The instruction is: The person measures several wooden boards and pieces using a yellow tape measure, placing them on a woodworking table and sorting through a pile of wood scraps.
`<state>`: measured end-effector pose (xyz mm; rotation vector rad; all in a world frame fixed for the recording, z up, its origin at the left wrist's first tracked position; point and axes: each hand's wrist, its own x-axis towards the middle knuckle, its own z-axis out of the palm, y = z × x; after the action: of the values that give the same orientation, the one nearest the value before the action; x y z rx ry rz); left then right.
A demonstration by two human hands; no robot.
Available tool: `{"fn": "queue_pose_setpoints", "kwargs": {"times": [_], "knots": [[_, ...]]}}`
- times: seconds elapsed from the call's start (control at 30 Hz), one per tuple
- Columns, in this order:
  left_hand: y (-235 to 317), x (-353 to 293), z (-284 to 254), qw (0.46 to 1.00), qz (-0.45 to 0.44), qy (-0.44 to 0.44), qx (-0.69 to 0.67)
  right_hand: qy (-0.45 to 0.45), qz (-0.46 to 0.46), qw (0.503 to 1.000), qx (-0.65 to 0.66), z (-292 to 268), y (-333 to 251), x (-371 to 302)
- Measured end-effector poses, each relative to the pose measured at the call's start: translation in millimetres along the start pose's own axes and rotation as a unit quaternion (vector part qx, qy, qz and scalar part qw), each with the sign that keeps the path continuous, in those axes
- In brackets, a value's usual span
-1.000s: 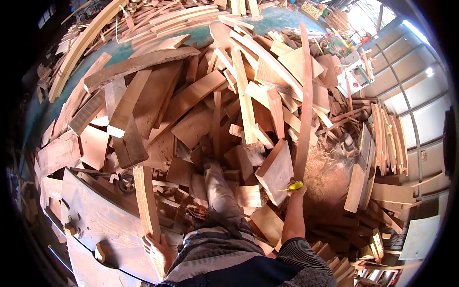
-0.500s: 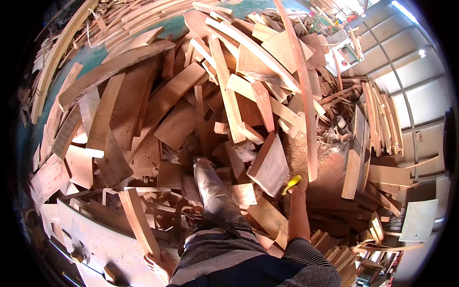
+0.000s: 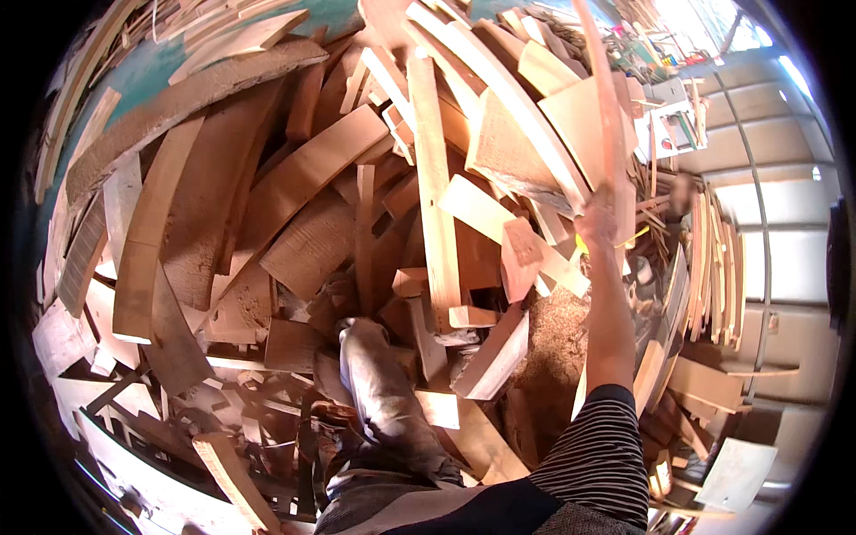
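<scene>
My right hand (image 3: 599, 219) is stretched far forward with its fingers closed, over a long narrow plank (image 3: 606, 107). In it is a small bright yellow tool (image 3: 581, 242) that looks like a tape measure; a thin yellow strip (image 3: 635, 239) shows on the hand's other side. The fingers and arm cover part of the plank. At the lower edge, my left hand (image 3: 283, 530) is nearly cut off by the picture's border, at the near end of a short wooden board (image 3: 234, 481) that slants up to the left.
A heap of mixed boards and offcuts (image 3: 321, 241) fills the space ahead. My leg (image 3: 379, 374) stands among the pieces. Sawdust (image 3: 553, 343) lies to the right, with thin slats (image 3: 718, 267) against the panelled wall (image 3: 794, 294). A pale panel (image 3: 736, 473) leans at lower right.
My right hand has moved forward and up along the long plank with the yellow tool. The view has shifted, and my left hand with its board sits lower in the picture.
</scene>
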<state>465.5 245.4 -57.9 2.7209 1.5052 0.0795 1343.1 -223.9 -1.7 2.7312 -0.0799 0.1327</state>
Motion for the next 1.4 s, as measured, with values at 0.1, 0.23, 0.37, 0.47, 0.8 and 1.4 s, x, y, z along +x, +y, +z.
{"fn": "queue_pose_setpoints", "kwargs": {"times": [0.1,0.23,0.37,0.47,0.8,1.4], "knots": [[1.5,9.5,-2.1,1.000,0.000,0.017,0.021,-0.010,0.032,0.999,0.040,11.5,-2.3,26.9],[-2.1,14.9,-4.6,0.999,-0.004,0.034,0.032,-0.089,0.074,0.992,0.059,-0.6,-17.8,23.3],[-8.3,9.3,-6.4,0.998,-0.004,0.062,0.025,-0.258,-0.024,0.962,0.086,-80.9,-41.7,-5.3],[-7.0,22.1,5.6,0.995,0.026,0.098,-0.003,-0.396,-0.046,0.871,0.288,-105.5,-8.0,-19.5],[188.2,118.1,-86.7,0.709,-0.021,-0.209,-0.673,-0.405,-0.025,0.584,0.703,-280.0,-57.9,-402.8],[107.7,88.9,-107.3,0.271,-0.188,-0.172,-0.928,-0.616,-0.126,0.453,0.632,-163.6,-72.8,-702.7]]}}
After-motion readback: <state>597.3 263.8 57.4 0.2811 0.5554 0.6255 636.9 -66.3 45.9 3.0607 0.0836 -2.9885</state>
